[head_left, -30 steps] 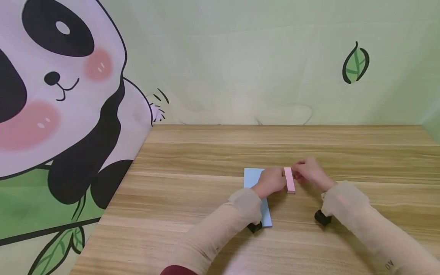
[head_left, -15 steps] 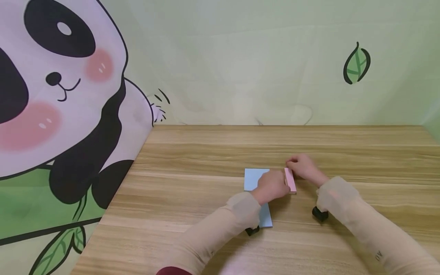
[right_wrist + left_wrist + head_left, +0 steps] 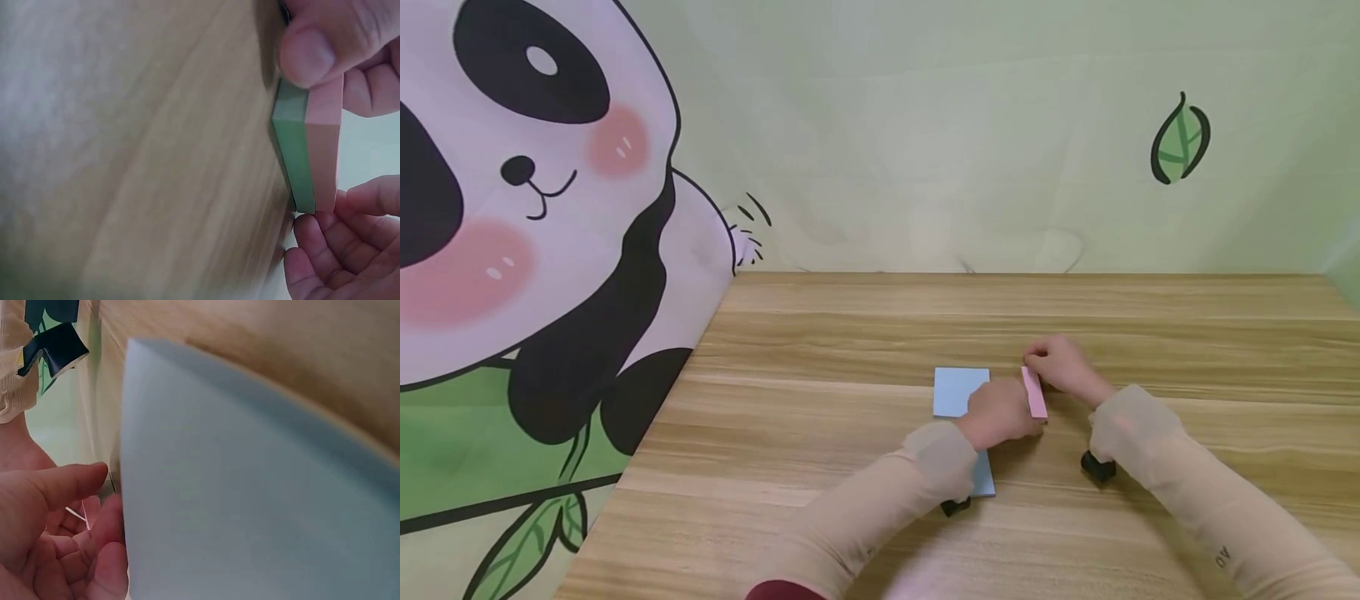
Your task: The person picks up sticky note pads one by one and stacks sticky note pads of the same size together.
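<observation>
A narrow pink pad of paper slips [image 3: 1035, 394] lies to the right of a blue paper pad [image 3: 951, 392]. In the right wrist view the pink layer [image 3: 323, 150] sits flush against a green layer [image 3: 294, 150] beneath it. My right hand [image 3: 1063, 367] holds the far end of this stack, its thumb [image 3: 306, 56] pressed on the end. At the near end is my left hand [image 3: 1002, 412], with curled fingertips touching the stack's corner. The left hand and sleeve hide part of the blue pad, whose broad face [image 3: 244, 481] fills much of the left wrist view.
The wood-grain table [image 3: 820, 333] extends on all sides of the pads. Behind it hangs a pale green cloth [image 3: 925, 150] with a panda [image 3: 580, 200] at the left. Dark wrist cameras [image 3: 1097, 467] hang under both beige sleeves.
My right hand has shifted left, from beside the pink pad to its far end. My left hand has slid toward me to the near end. The blue pad stays in place.
</observation>
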Action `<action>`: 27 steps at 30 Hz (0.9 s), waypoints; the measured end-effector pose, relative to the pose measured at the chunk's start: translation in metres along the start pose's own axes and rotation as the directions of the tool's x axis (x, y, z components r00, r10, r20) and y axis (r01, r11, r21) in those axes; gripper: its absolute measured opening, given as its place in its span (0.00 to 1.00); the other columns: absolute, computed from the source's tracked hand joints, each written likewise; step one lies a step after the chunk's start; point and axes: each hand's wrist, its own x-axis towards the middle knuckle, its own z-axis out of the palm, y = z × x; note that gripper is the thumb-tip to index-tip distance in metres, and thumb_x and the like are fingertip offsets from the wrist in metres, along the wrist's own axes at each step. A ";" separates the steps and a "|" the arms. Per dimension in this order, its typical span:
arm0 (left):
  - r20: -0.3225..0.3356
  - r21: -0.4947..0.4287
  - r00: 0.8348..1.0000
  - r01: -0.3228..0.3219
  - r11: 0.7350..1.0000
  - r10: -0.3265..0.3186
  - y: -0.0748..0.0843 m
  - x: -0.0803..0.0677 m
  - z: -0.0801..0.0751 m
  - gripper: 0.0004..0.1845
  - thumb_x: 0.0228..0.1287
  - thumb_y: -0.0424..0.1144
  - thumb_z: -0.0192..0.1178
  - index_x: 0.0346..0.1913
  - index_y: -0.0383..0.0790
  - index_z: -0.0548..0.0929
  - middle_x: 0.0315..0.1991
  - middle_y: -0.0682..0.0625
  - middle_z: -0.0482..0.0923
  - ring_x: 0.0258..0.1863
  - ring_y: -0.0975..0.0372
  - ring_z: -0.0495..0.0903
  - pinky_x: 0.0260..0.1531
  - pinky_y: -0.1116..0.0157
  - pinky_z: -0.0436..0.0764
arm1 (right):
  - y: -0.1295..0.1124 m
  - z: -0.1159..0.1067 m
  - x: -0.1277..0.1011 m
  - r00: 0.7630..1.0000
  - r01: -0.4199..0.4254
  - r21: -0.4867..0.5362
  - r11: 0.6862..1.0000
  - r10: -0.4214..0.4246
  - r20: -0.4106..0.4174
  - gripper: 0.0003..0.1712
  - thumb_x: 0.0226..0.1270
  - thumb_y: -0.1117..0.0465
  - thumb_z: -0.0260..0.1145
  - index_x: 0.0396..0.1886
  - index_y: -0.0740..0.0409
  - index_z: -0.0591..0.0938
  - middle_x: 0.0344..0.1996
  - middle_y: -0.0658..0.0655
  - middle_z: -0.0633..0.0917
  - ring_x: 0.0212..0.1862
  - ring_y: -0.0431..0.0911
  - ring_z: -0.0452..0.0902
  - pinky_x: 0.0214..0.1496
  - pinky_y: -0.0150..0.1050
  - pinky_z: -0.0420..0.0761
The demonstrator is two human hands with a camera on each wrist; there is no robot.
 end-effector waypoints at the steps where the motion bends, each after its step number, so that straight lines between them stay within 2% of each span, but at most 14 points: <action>1: -0.004 0.001 1.000 -0.002 1.000 0.002 0.000 0.000 0.000 0.12 0.49 0.52 0.60 0.22 0.49 0.73 0.20 0.56 0.74 0.17 0.64 0.70 0.13 0.68 0.68 | 0.000 0.000 0.000 1.000 0.004 0.000 1.000 -0.004 -0.002 0.12 0.57 0.67 0.53 0.33 0.70 0.81 0.26 0.60 0.80 0.26 0.45 0.69 0.27 0.32 0.67; 8: -0.013 0.004 0.999 -0.033 0.999 0.033 -0.001 -0.003 -0.003 0.16 0.52 0.50 0.58 0.15 0.48 0.69 0.17 0.55 0.70 0.16 0.65 0.67 0.12 0.70 0.65 | 0.001 0.000 -0.003 1.000 0.009 0.023 1.000 -0.009 -0.015 0.11 0.56 0.68 0.54 0.31 0.71 0.81 0.21 0.57 0.79 0.21 0.41 0.66 0.22 0.32 0.66; 13: -0.012 0.008 0.999 -0.037 0.999 0.037 -0.001 -0.004 -0.003 0.15 0.51 0.49 0.59 0.15 0.47 0.69 0.17 0.55 0.69 0.16 0.65 0.66 0.12 0.69 0.65 | 0.001 0.000 -0.004 1.000 0.001 0.028 1.000 -0.001 -0.009 0.11 0.56 0.68 0.54 0.31 0.71 0.81 0.21 0.56 0.79 0.22 0.41 0.67 0.22 0.32 0.66; 17: 0.005 0.009 0.999 -0.038 0.999 0.038 -0.004 0.007 0.005 0.12 0.51 0.48 0.58 0.18 0.47 0.73 0.19 0.54 0.73 0.17 0.64 0.69 0.13 0.68 0.69 | 0.000 0.000 -0.005 1.000 0.004 0.019 1.000 -0.004 -0.010 0.12 0.56 0.68 0.54 0.31 0.71 0.81 0.23 0.58 0.80 0.24 0.41 0.68 0.24 0.32 0.68; 20: -0.018 0.009 0.998 -0.062 0.998 0.062 -0.009 0.020 0.018 0.11 0.50 0.49 0.58 0.19 0.48 0.74 0.19 0.55 0.73 0.17 0.64 0.69 0.13 0.68 0.68 | -0.001 0.000 -0.006 1.000 0.004 0.019 1.000 -0.004 -0.013 0.12 0.56 0.68 0.54 0.31 0.72 0.81 0.21 0.58 0.80 0.23 0.41 0.68 0.24 0.32 0.68; 22: -0.015 0.012 0.998 -0.060 0.998 0.060 -0.010 0.022 0.020 0.11 0.50 0.50 0.58 0.20 0.48 0.74 0.19 0.55 0.73 0.17 0.64 0.69 0.13 0.68 0.69 | -0.001 0.000 -0.006 1.000 0.002 0.026 1.000 -0.002 -0.016 0.12 0.56 0.68 0.54 0.31 0.72 0.81 0.20 0.57 0.79 0.22 0.41 0.68 0.24 0.32 0.68; 27: 0.025 0.028 1.000 -0.015 0.999 0.014 -0.002 0.008 0.007 0.12 0.52 0.50 0.58 0.22 0.46 0.74 0.19 0.55 0.72 0.16 0.65 0.69 0.13 0.69 0.68 | 0.000 -0.001 -0.007 1.000 -0.013 0.044 0.999 0.013 -0.010 0.12 0.56 0.68 0.54 0.31 0.73 0.81 0.20 0.57 0.79 0.22 0.40 0.68 0.24 0.32 0.68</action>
